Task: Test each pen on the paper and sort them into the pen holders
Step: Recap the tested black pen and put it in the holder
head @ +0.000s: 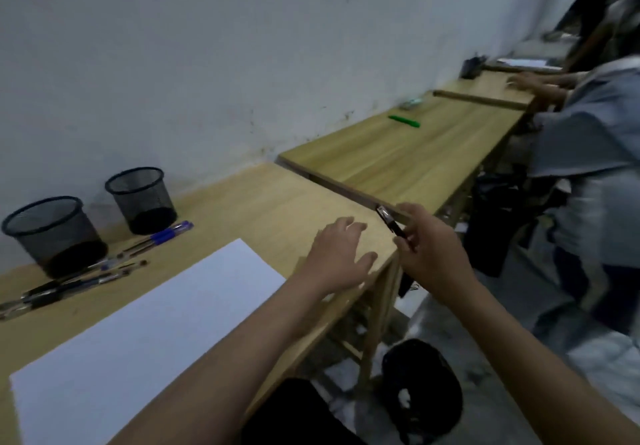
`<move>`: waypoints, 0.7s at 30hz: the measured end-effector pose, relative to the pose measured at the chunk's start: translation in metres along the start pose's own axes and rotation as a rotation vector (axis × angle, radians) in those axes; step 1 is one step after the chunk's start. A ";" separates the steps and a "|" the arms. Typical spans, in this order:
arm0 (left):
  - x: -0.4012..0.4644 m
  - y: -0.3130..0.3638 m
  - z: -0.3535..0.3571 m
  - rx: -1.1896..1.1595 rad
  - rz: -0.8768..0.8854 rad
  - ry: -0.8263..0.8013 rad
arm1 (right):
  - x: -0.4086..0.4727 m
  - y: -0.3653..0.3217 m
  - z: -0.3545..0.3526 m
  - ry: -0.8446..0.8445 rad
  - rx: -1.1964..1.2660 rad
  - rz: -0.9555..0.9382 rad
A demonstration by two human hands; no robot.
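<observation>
A white sheet of paper point(138, 316) lies on the wooden desk point(263, 198) in front of me. Two black mesh pen holders point(55, 233) point(143, 198) stand at the back left by the wall. Several pens point(104, 268) lie loose between the holders and the paper, blue ones among them. My right hand point(433, 254) pinches a black pen point(391, 224) just past the desk's right corner, its tip pointing up and left. My left hand point(341, 254) hovers over the desk's right end, fingers spread, holding nothing.
A second desk point(398, 160) adjoins on the right, with a green marker point(403, 121) on it. A seated person point(588, 153) in a grey shirt is at the far right. A black bag point(426, 389) lies on the floor below my right arm.
</observation>
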State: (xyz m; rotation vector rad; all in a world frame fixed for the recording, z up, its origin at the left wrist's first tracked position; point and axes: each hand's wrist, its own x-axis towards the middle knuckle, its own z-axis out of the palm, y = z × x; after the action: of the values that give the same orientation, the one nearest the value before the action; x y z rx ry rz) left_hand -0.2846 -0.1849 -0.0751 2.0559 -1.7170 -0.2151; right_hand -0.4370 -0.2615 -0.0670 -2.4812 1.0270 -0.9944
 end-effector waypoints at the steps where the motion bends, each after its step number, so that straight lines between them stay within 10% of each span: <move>1: 0.009 0.008 0.013 0.045 0.028 -0.029 | -0.006 0.014 -0.006 -0.025 0.006 0.034; 21: 0.029 0.005 0.053 0.151 0.123 -0.113 | -0.056 0.103 0.005 -0.155 -0.061 0.318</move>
State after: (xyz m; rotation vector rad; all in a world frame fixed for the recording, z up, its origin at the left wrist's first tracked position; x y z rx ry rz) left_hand -0.3036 -0.2263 -0.1155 2.0690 -1.9756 -0.1699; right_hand -0.5153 -0.2955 -0.1475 -2.2983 1.3611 -0.6724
